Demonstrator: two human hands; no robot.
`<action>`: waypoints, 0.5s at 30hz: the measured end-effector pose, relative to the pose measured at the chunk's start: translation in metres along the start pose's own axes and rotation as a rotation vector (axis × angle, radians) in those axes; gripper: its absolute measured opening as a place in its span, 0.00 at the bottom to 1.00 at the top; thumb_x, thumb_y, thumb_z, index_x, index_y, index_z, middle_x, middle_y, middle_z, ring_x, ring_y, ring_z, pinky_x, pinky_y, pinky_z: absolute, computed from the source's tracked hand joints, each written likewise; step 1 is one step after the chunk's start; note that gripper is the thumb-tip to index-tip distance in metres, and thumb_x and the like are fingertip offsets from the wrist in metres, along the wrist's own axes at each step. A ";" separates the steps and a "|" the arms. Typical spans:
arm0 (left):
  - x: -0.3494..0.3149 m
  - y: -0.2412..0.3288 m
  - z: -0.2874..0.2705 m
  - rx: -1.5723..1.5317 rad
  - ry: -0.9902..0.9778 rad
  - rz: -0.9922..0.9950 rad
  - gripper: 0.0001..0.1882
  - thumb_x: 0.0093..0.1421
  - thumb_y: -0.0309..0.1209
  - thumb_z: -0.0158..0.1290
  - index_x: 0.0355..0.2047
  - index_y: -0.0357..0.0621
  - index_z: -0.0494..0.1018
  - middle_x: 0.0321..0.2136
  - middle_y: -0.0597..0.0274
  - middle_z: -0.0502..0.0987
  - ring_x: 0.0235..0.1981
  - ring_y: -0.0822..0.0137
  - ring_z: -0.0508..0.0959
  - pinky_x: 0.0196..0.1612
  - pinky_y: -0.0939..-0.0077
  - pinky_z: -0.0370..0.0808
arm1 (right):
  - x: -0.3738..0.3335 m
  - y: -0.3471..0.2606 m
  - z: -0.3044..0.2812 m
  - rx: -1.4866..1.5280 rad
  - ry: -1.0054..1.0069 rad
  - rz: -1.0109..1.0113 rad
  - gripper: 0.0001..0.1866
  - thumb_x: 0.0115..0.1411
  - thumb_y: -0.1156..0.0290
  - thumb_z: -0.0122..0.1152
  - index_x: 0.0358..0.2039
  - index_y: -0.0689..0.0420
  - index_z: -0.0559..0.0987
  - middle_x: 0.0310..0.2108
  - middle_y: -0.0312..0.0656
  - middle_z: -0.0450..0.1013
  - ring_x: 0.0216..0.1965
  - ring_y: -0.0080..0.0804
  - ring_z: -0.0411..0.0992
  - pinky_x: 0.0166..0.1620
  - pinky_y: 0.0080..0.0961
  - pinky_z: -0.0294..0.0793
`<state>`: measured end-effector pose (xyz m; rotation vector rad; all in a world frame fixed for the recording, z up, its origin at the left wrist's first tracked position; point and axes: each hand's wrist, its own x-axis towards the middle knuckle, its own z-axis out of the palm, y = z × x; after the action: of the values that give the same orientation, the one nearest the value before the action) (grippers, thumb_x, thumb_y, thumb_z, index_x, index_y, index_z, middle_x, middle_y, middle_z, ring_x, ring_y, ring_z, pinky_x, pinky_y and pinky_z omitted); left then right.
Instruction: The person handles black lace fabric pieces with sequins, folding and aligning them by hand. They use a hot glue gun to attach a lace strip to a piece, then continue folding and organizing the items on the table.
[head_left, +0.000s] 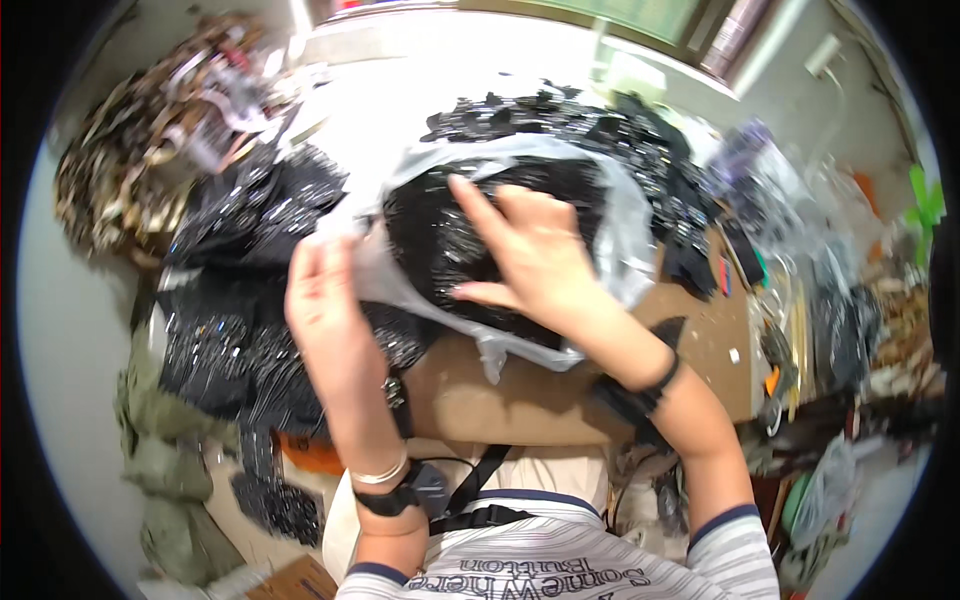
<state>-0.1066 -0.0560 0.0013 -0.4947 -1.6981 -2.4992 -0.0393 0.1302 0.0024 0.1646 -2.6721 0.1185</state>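
A translucent white plastic bag (pixel 625 250) stands wide open on the table in front of me, with shiny black stuff (pixel 430 225) inside that looks like sequined fabric or trim. At the bag's left side, my left hand (pixel 325 285) is closed on its pulled-out edge; motion blurs the fingertips. Over the bag's mouth is my right hand (pixel 535 245), index finger and thumb stretched apart, the other fingers bent. Nothing shows in its grip, and the fingertips are over the black stuff, whether touching I cannot tell.
Black sequined pieces (pixel 240 330) lie left of the bag, with more (pixel 640 135) behind it. A pile of brownish scraps (pixel 130 170) rises at the far left. Clear plastic bags (pixel 800 210) and small tools crowd the right side of the brown tabletop (pixel 480 400).
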 end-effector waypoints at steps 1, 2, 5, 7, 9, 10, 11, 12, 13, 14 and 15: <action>0.000 -0.005 -0.003 -0.136 0.030 -0.003 0.07 0.67 0.27 0.46 0.38 0.36 0.71 0.33 0.66 0.76 0.33 0.80 0.73 0.37 0.84 0.69 | 0.006 0.001 0.013 0.001 -0.026 0.046 0.53 0.40 0.46 0.69 0.64 0.55 0.59 0.45 0.46 0.62 0.47 0.41 0.62 0.48 0.38 0.58; -0.003 -0.006 -0.001 -0.109 0.042 -0.010 0.07 0.67 0.28 0.47 0.39 0.37 0.71 0.34 0.66 0.75 0.34 0.79 0.73 0.39 0.83 0.69 | 0.010 -0.001 0.016 0.038 0.009 0.009 0.53 0.41 0.47 0.70 0.64 0.55 0.59 0.46 0.47 0.61 0.48 0.42 0.61 0.50 0.39 0.57; -0.009 -0.015 0.007 0.127 -0.075 0.019 0.08 0.67 0.31 0.47 0.38 0.37 0.71 0.32 0.70 0.73 0.32 0.81 0.69 0.38 0.85 0.66 | 0.004 -0.001 0.019 0.256 0.113 -0.246 0.49 0.43 0.50 0.69 0.63 0.56 0.61 0.52 0.50 0.59 0.54 0.46 0.59 0.56 0.42 0.55; -0.012 -0.020 0.017 0.288 -0.112 0.034 0.09 0.68 0.31 0.46 0.34 0.37 0.70 0.30 0.71 0.72 0.32 0.82 0.67 0.34 0.87 0.64 | -0.015 -0.009 -0.001 0.396 0.151 -0.311 0.37 0.46 0.56 0.69 0.54 0.60 0.68 0.57 0.50 0.58 0.60 0.45 0.55 0.62 0.45 0.49; -0.015 -0.029 0.021 0.286 -0.104 0.044 0.07 0.66 0.28 0.48 0.37 0.36 0.70 0.31 0.70 0.72 0.31 0.81 0.68 0.35 0.87 0.65 | -0.034 0.010 -0.036 0.367 0.204 -0.258 0.30 0.47 0.63 0.68 0.51 0.57 0.73 0.54 0.48 0.64 0.55 0.44 0.62 0.59 0.41 0.58; -0.018 -0.033 0.023 0.315 -0.077 0.068 0.07 0.66 0.28 0.49 0.39 0.36 0.69 0.32 0.70 0.72 0.32 0.81 0.68 0.36 0.86 0.66 | -0.045 0.027 -0.047 0.324 0.263 -0.150 0.26 0.47 0.66 0.68 0.49 0.55 0.75 0.51 0.46 0.67 0.52 0.43 0.65 0.56 0.38 0.62; -0.022 -0.035 0.021 0.353 -0.040 0.094 0.07 0.65 0.27 0.50 0.40 0.36 0.69 0.33 0.69 0.72 0.32 0.80 0.69 0.36 0.86 0.67 | -0.053 0.050 -0.057 0.291 0.320 -0.049 0.23 0.47 0.69 0.67 0.47 0.54 0.78 0.48 0.45 0.71 0.49 0.42 0.69 0.53 0.35 0.67; -0.024 -0.042 0.016 0.363 -0.043 0.111 0.15 0.64 0.25 0.50 0.50 0.36 0.64 0.42 0.63 0.70 0.40 0.76 0.70 0.44 0.83 0.67 | -0.066 0.082 -0.049 0.285 0.443 0.127 0.19 0.48 0.73 0.64 0.43 0.53 0.80 0.42 0.43 0.73 0.44 0.39 0.71 0.47 0.31 0.72; -0.027 -0.043 0.016 0.383 0.006 0.150 0.18 0.64 0.24 0.50 0.53 0.36 0.62 0.45 0.61 0.68 0.43 0.74 0.69 0.47 0.81 0.66 | -0.079 0.110 -0.046 0.346 0.466 0.376 0.16 0.50 0.73 0.63 0.42 0.55 0.79 0.41 0.44 0.72 0.43 0.39 0.71 0.48 0.32 0.72; -0.030 -0.044 0.023 0.388 0.041 0.188 0.20 0.64 0.24 0.50 0.55 0.36 0.60 0.48 0.59 0.67 0.47 0.72 0.68 0.49 0.80 0.65 | -0.093 0.141 -0.048 0.315 0.488 0.625 0.15 0.52 0.72 0.62 0.42 0.57 0.78 0.40 0.44 0.71 0.40 0.39 0.71 0.46 0.31 0.72; -0.033 -0.043 0.032 0.385 0.069 0.230 0.23 0.63 0.24 0.49 0.57 0.36 0.58 0.51 0.57 0.65 0.51 0.70 0.67 0.52 0.79 0.64 | -0.128 0.194 -0.036 0.152 0.406 0.827 0.23 0.53 0.65 0.64 0.49 0.58 0.74 0.47 0.50 0.69 0.45 0.45 0.71 0.50 0.35 0.71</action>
<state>-0.0786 -0.0137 -0.0365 -0.5227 -1.9082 -1.9482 0.0644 0.3387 -0.0337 -0.8331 -2.1591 0.5438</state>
